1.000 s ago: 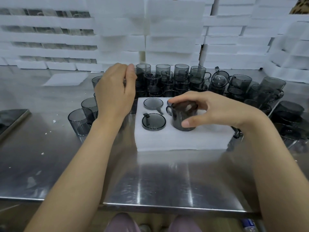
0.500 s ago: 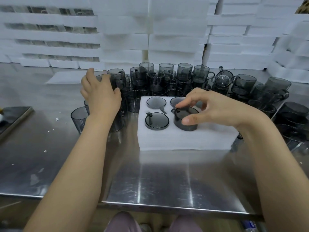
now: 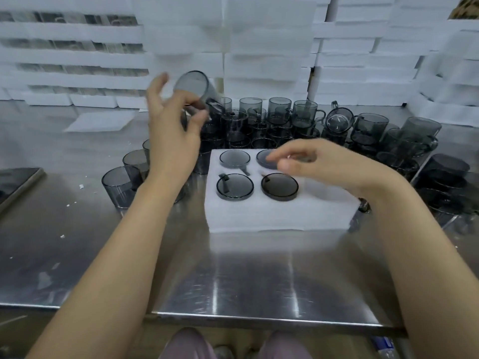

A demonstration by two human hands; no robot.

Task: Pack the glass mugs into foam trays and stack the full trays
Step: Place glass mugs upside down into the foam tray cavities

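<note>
A white foam tray (image 3: pixel 259 218) lies on the steel table (image 3: pixel 233 281) with several smoky grey glass mugs sunk into its holes. The front right mug (image 3: pixel 279 186) sits flush in its hole. My left hand (image 3: pixel 173 130) is raised above the table's left middle and grips a tilted grey mug (image 3: pixel 194 86) by its handle side, bottom toward me. My right hand (image 3: pixel 311 161) hovers over the tray's right part with relaxed fingers, holding nothing and hiding the tray beneath it.
A crowd of loose grey mugs (image 3: pixel 285 117) stands behind and to the right of the tray, with more mugs (image 3: pixel 121 182) at its left. Stacks of white foam trays (image 3: pixel 259 47) wall the back and right. A dark flat object (image 3: pixel 15 182) lies at the left edge.
My right hand pushed the front right mug down into its hole and let go. My left hand took a mug from the left cluster and lifted it, tilted, into the air.
</note>
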